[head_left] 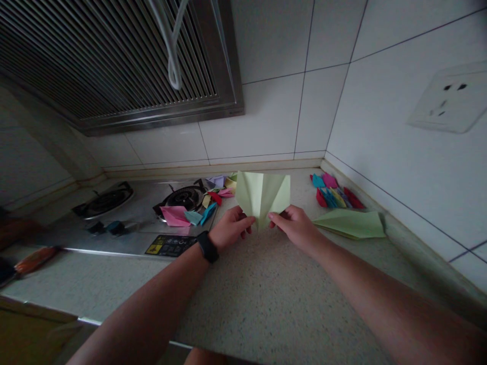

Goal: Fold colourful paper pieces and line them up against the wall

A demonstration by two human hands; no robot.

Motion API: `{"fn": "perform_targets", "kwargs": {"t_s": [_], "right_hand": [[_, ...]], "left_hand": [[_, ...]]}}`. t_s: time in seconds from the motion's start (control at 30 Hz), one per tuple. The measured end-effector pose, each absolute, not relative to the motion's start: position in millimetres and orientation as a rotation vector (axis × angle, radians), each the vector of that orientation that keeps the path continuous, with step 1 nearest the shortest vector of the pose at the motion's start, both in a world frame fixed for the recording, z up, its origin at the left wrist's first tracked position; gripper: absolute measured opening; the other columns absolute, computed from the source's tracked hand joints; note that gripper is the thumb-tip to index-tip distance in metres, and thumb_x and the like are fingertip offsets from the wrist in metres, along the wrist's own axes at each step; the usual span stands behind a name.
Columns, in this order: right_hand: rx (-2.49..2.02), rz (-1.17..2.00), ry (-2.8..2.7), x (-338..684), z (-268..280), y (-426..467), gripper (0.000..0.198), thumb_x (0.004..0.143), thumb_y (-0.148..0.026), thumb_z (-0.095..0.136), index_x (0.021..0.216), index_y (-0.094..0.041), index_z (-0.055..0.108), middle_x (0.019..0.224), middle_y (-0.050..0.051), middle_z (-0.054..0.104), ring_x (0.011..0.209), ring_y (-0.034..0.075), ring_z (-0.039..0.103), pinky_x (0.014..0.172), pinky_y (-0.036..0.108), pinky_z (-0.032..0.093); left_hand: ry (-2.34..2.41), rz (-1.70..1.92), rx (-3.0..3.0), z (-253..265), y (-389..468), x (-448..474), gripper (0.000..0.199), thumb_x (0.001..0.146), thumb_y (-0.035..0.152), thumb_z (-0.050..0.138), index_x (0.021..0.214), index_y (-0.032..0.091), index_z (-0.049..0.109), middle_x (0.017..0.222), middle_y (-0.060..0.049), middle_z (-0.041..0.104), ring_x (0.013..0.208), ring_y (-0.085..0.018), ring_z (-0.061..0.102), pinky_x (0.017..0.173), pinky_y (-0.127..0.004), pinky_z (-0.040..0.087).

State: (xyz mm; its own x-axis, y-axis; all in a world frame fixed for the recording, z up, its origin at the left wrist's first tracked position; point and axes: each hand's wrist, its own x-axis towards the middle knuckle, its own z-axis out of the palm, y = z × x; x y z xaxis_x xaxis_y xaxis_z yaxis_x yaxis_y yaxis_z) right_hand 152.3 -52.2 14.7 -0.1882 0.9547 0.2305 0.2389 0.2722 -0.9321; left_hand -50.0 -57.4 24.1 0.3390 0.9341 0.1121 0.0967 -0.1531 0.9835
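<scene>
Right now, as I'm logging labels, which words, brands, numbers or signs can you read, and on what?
No text is legible.
Black-and-yellow label on the stove: marks too small and blurred to read.
Dark watch: no readable text.
Pale green paper held by the left hand and right hand: no writing visible.

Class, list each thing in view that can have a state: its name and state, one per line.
Pale green paper: creased, spread open
Left hand: gripping that paper
Right hand: gripping that paper
Long green paper: lying down
Left burner: no flame visible
Right burner: no flame visible
Wall socket: nothing plugged in
Cable: hanging, looped
Watch: strapped on
</scene>
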Motion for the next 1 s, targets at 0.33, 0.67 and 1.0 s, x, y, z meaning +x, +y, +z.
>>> {"fn": "perform_targets", "kwargs": {"t_s": [0.33, 0.67, 1.0], "right_hand": [[-1.095, 1.013, -1.636, 150, 17, -54, 0.028, 0.081, -0.044, 0.06, 0.073, -0.016, 0.062, 0.064, 0.002, 0.063, 0.052, 0.012, 0.049, 0.049, 0.025, 0.034], [-1.078, 0.994, -1.623, 152, 9, -49, 0.03, 0.082, -0.046, 0.06, 0.08, -0.016, 0.062, 0.068, 0.003, 0.064, 0.055, 0.013, 0.051, 0.051, 0.026, 0.039], [-1.092, 1.027, -1.581, 151, 10, -49, 0.028, 0.082, -0.044, 0.059, 0.077, -0.017, 0.061, 0.067, 0.003, 0.063, 0.055, 0.013, 0.051, 0.051, 0.026, 0.039]], "left_hand": [[0.921, 0.951, 1.573, 25, -57, -51, 0.036, 0.081, 0.041, 0.064, 0.103, 0.012, 0.057, 0.064, 0.001, 0.056, 0.051, -0.009, 0.052, 0.043, -0.019, 0.04], [0.906, 0.903, 1.528, 29, -61, -49, 0.033, 0.08, 0.041, 0.067, 0.096, 0.015, 0.055, 0.076, -0.001, 0.06, 0.056, -0.008, 0.053, 0.045, -0.017, 0.04], [0.904, 0.81, 1.627, 25, -61, -51, 0.03, 0.085, 0.044, 0.06, 0.088, 0.014, 0.059, 0.081, -0.004, 0.064, 0.058, -0.008, 0.053, 0.047, -0.017, 0.039]]}}
